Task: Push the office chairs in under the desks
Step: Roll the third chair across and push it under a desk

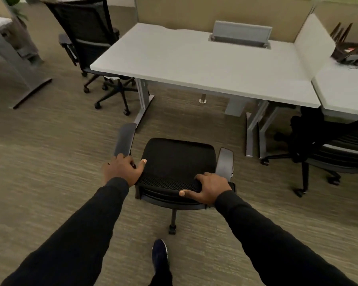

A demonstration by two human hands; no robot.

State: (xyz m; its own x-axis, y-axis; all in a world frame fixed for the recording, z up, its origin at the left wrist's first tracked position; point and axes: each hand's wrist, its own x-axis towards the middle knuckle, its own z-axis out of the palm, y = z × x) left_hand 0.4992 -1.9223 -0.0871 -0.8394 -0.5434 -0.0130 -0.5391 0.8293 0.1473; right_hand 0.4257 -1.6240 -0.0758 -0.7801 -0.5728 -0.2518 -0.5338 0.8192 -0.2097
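A black mesh office chair stands on the carpet in front of me, facing a white desk and apart from it. My left hand grips the left top corner of its backrest, next to the left armrest. My right hand grips the right top corner of the backrest. A second black chair stands at the desk's left end. A third black chair sits partly under the neighbouring desk on the right.
The desk's grey legs flank the opening under the desktop. A grey cable box rises at the back of the desk. Another desk frame stands far left. A black router with antennas lies on the right desk. My shoe is behind the chair.
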